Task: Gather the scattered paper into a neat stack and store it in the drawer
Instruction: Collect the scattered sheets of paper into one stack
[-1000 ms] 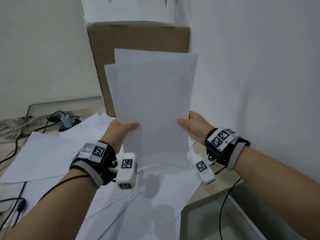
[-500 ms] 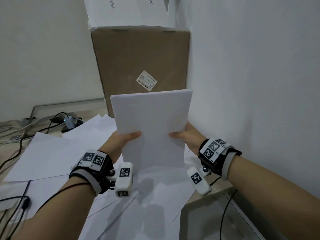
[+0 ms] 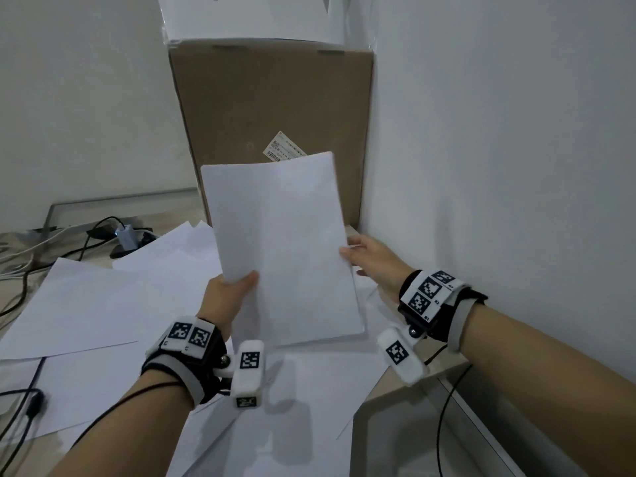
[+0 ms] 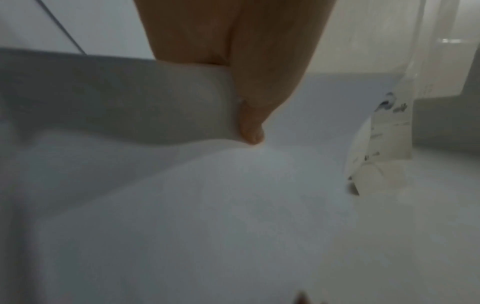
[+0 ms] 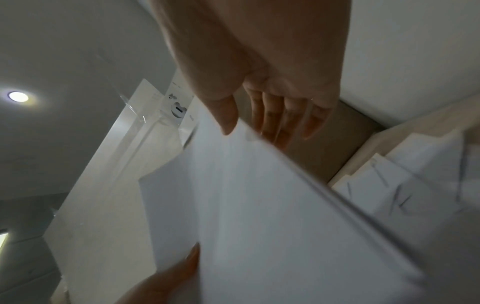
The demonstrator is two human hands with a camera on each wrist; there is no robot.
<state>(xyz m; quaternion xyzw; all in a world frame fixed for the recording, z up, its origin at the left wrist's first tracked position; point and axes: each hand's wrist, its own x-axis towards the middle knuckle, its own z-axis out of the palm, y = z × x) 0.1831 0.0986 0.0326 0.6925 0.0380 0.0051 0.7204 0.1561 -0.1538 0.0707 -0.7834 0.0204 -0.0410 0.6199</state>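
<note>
A squared stack of white paper [image 3: 285,256] is held upright and tilted to the left above the desk. My left hand [image 3: 241,282] pinches its lower left edge, thumb on the front; the left wrist view shows the thumb [image 4: 249,127] pressed into the sheet [image 4: 233,205]. My right hand [image 3: 354,253] is at the stack's right edge. Its fingers [image 5: 272,131] lie straight behind the paper [image 5: 259,205] and the thumb rests loosely in front. More loose sheets [image 3: 103,297] lie spread over the desk below. I cannot make out a drawer.
A tall cardboard box [image 3: 268,105] with a white box [image 3: 247,15] on top stands in the corner behind the stack. The wall runs close along the right. Cables and an adapter [image 3: 124,235] lie at the back left. The desk corner [image 3: 382,390] is at lower right.
The uneven sheets were dropped and squared into one flush stack. It has since risen and tilted left, and my right hand has loosened from a pinch to straight fingers at the edge.
</note>
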